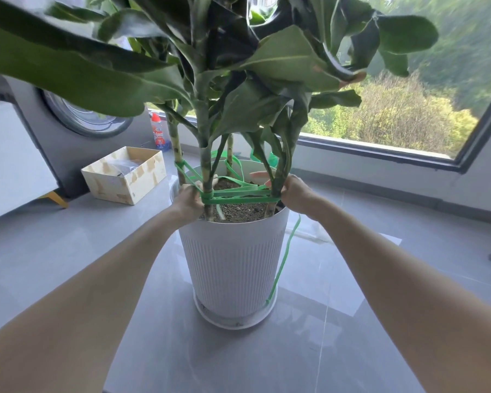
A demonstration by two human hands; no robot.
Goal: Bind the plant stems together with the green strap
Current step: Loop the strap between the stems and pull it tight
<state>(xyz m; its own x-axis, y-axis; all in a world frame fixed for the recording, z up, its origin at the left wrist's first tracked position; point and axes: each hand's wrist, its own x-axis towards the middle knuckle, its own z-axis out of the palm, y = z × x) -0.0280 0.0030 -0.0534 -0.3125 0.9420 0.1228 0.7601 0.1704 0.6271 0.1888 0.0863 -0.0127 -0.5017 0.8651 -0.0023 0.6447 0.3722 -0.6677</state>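
Head view: pot (233, 265) holds soil (238, 208) and stems (207, 171).
Strap (238, 195): looped round stems, above soil.
Left hand (189, 201): curled, grips strap.
Right hand (294, 194): curled, grips strap.
Box (142, 191): bagged item inside.

arms: both outstretched | left hand (188, 202): grips green strap (238, 197) | right hand (294, 194): grips green strap too

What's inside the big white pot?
Brown soil fills the white pot, and plant stems rise from it, wrapped by the green strap. Whatever lies under the soil is covered.
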